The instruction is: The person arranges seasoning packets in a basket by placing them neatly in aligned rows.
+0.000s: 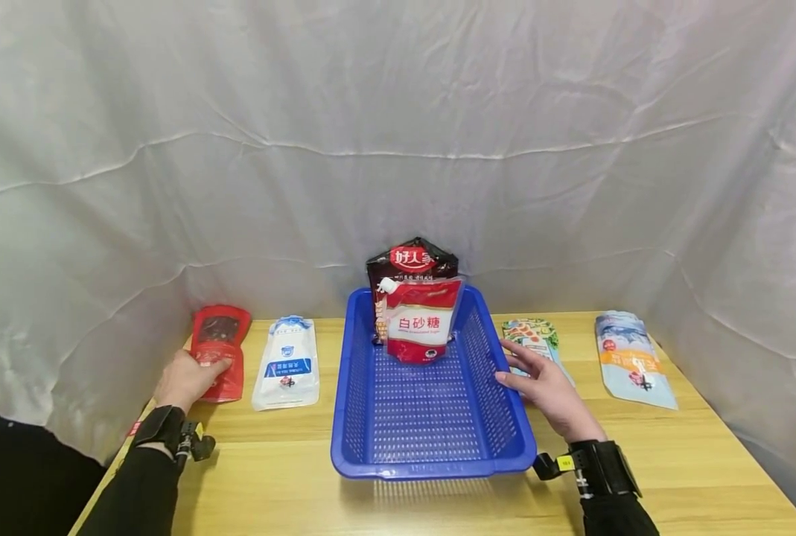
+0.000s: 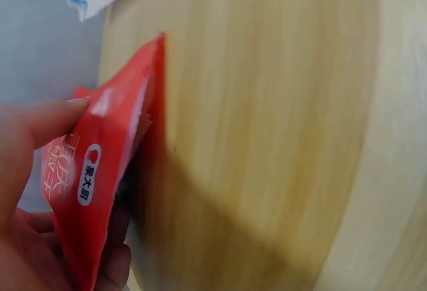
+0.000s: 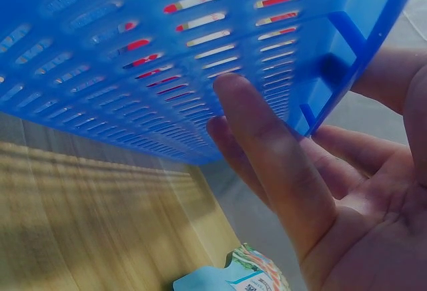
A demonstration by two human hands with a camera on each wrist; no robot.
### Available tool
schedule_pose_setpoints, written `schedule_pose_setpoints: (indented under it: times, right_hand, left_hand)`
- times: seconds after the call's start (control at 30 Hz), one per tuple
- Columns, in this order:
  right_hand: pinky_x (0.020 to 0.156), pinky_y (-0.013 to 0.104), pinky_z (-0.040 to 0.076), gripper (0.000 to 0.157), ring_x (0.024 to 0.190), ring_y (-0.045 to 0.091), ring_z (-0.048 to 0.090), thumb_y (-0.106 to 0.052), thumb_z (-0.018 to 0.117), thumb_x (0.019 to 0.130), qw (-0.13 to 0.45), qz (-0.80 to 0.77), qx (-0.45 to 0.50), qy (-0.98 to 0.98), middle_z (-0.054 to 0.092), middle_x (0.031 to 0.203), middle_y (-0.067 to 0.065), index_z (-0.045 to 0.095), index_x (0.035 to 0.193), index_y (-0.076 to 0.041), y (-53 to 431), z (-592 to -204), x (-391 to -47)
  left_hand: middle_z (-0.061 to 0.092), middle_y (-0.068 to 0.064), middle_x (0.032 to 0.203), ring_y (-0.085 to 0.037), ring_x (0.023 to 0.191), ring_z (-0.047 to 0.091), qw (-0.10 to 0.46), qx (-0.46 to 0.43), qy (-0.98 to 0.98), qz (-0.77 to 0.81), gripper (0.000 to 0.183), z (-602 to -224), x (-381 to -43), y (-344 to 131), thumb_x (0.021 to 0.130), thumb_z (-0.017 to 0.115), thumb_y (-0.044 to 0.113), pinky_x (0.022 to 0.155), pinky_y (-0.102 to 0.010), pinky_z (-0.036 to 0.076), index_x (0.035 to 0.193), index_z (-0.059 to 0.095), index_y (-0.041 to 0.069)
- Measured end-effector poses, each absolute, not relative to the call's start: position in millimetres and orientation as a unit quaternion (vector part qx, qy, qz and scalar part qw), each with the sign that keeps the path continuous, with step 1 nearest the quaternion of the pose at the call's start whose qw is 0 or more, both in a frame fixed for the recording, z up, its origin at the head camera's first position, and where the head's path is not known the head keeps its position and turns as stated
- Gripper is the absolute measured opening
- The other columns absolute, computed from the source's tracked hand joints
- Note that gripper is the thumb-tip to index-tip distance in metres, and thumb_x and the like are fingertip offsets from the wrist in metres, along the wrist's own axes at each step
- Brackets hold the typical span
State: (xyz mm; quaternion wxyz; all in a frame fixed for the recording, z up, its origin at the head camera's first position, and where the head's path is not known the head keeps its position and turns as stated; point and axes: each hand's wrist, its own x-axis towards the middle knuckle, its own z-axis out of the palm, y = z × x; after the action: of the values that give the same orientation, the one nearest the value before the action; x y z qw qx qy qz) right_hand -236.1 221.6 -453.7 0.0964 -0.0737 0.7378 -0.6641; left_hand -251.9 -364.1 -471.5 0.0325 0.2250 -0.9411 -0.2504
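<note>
My left hand (image 1: pixel 185 380) grips the lower part of a red pouch (image 1: pixel 220 335) at the table's left side. In the left wrist view its thumb lies on the front of the tilted pouch (image 2: pixel 100 157), with fingers behind. My right hand (image 1: pixel 548 388) holds the right rim of a blue perforated basket (image 1: pixel 434 470). The right wrist view shows fingers (image 3: pixel 267 151) against the basket's outer wall and another digit passing behind the rim. Inside the basket, a red-and-white sugar pouch (image 1: pixel 419 323) with a white spout leans before a black pouch (image 1: pixel 412 257).
A white-and-blue pouch (image 1: pixel 287 365) lies between the red pouch and the basket. Right of the basket, a green patterned pouch (image 1: pixel 533 335) is partly behind my right hand. A light-blue and orange pouch (image 1: pixel 634 361) lies farther right. Grey curtains (image 1: pixel 398 149) border the wooden table (image 1: pixel 270 469).
</note>
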Motion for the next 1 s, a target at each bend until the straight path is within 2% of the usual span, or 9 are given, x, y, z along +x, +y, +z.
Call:
schedule_pose_setpoints:
  times: [0.13, 0.27, 0.5, 0.73, 1.0]
  right_hand:
    - [0.07, 0.046, 0.054, 0.065, 0.091, 0.033, 0.058, -0.025, 0.066, 0.082, 0.094, -0.662, -0.072, 0.74, 0.046, 0.129, 0.018, 0.035, 0.139, -0.022, 223, -455, -235]
    - [0.07, 0.046, 0.054, 0.066, 0.091, 0.033, 0.059, -0.027, 0.067, 0.081, 0.094, -0.66, -0.071, 0.742, 0.046, 0.13, 0.018, 0.035, 0.139, -0.022, 225, -455, -234]
    - [0.07, 0.047, 0.054, 0.066, 0.091, 0.034, 0.058, -0.028, 0.067, 0.082, 0.095, -0.663, -0.072, 0.739, 0.045, 0.13, 0.019, 0.034, 0.139, -0.022, 227, -455, -235]
    - [0.07, 0.046, 0.054, 0.067, 0.09, 0.033, 0.059, -0.028, 0.068, 0.081, 0.095, -0.662, -0.068, 0.74, 0.046, 0.13, 0.018, 0.035, 0.139, -0.022, 223, -455, -235]
    - [0.069, 0.045, 0.054, 0.066, 0.09, 0.033, 0.059, -0.028, 0.068, 0.081, 0.091, -0.66, -0.071, 0.742, 0.046, 0.13, 0.018, 0.036, 0.139, -0.022, 222, -454, -236]
  left_hand:
    - [0.051, -0.027, 0.097, -0.036, 0.079, 0.051, 0.044, 0.226, -0.938, -0.258, 0.084, -467, -252, -360, 0.075, 0.06, 0.059, 0.057, -0.044, 0.043, 0.117, 0.035, -0.01]
    - [0.05, -0.027, 0.106, -0.037, 0.088, 0.051, 0.08, 0.23, -0.926, -0.288, 0.091, -457, -249, -350, 0.075, 0.058, 0.063, 0.06, -0.045, 0.043, 0.127, 0.03, -0.006]
    - [0.049, -0.025, 0.115, -0.035, 0.096, 0.049, 0.147, 0.202, -0.902, -0.351, 0.092, -432, -238, -320, 0.076, 0.058, 0.062, 0.071, -0.048, 0.045, 0.134, 0.028, -0.002]
    - [0.047, -0.022, 0.122, -0.031, 0.102, 0.046, 0.183, 0.175, -0.868, -0.427, 0.091, -415, -222, -283, 0.074, 0.063, 0.061, 0.083, -0.051, 0.044, 0.135, 0.029, 0.003]
    - [0.053, -0.014, 0.114, -0.022, 0.093, 0.051, 0.194, 0.112, -0.853, -0.472, 0.085, -389, -204, -225, 0.071, 0.067, 0.058, 0.074, -0.042, 0.05, 0.133, 0.035, 0.008]
